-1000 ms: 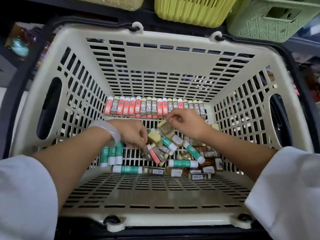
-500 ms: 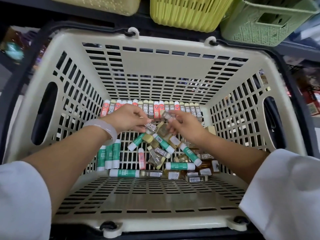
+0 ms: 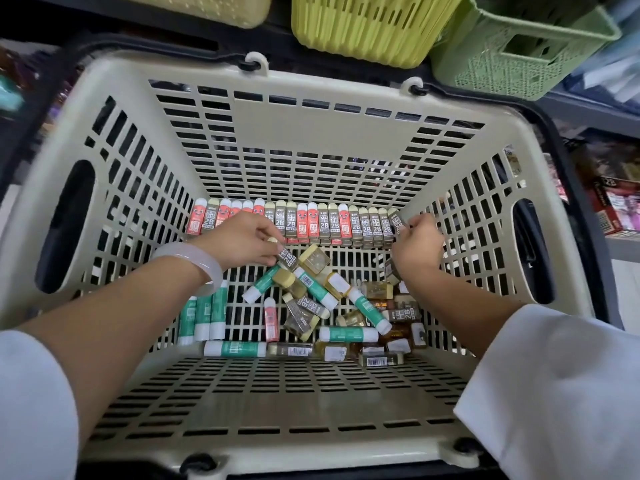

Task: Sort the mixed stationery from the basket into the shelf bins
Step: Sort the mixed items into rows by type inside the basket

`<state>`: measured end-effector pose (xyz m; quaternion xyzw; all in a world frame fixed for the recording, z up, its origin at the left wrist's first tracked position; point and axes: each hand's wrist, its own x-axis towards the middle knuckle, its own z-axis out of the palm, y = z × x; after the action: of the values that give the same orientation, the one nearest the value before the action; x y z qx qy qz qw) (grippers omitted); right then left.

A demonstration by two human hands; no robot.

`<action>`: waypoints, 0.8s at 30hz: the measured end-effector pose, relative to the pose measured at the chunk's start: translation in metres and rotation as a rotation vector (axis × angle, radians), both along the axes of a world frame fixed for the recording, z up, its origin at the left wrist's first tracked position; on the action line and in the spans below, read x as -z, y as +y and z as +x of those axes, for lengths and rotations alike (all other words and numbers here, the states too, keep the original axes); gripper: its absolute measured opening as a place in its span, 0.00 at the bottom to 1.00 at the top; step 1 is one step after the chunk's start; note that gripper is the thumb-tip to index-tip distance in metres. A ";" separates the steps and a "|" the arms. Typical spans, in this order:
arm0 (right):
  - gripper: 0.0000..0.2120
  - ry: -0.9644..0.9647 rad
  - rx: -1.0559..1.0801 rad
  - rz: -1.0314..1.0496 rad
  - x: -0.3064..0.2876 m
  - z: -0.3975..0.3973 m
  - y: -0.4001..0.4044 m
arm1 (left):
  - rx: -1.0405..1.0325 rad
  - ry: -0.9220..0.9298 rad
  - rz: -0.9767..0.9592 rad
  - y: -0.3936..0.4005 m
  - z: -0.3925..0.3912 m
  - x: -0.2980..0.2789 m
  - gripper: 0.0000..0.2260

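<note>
Across the middle of the frame, your beige slotted plastic basket (image 3: 311, 140) fills the view, and the stationery lies on its floor. Along the far wall runs a neat row of small upright boxes (image 3: 294, 225), some salmon-red with a cartoon face, others olive-grey printed "2B", standing side by side and touching. Below it, at frame centre and right, sits a loose heap (image 3: 332, 306) of green-and-white tube-shaped sticks, more grey 2B boxes, one red box and small amber clear cases, lying crossed over one another at all angles. Three green-and-white sticks (image 3: 202, 315) lie parallel at the lower left of the heap, partly behind your left forearm. Your left hand (image 3: 242, 242), with a pale translucent bangle (image 3: 194, 263) at the wrist, pinches a grey 2B box (image 3: 288, 258) between thumb and fingers just above the heap. Your right hand (image 3: 417, 245) is at the right end of the row, its fingers curled round a grey box (image 3: 401, 225) there; how much of that box is held, you cannot tell, since the hand covers it. White sleeves (image 3: 554, 393) frame the lower corners. At the top edge sit a yellow ribbed bin (image 3: 374, 26), a green lattice bin (image 3: 519, 53) and a pale cream bin (image 3: 207, 6).
</note>
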<state>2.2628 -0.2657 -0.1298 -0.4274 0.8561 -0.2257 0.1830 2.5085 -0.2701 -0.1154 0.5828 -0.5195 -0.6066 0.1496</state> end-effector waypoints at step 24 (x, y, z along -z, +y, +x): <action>0.12 -0.126 -0.600 0.002 -0.018 0.026 0.003 | -0.244 0.156 0.002 -0.001 -0.008 -0.010 0.07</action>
<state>2.2889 -0.2624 -0.1113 -0.6460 0.6789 -0.1871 0.2946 2.5000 -0.2714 -0.1052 0.5929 -0.4311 -0.6278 0.2617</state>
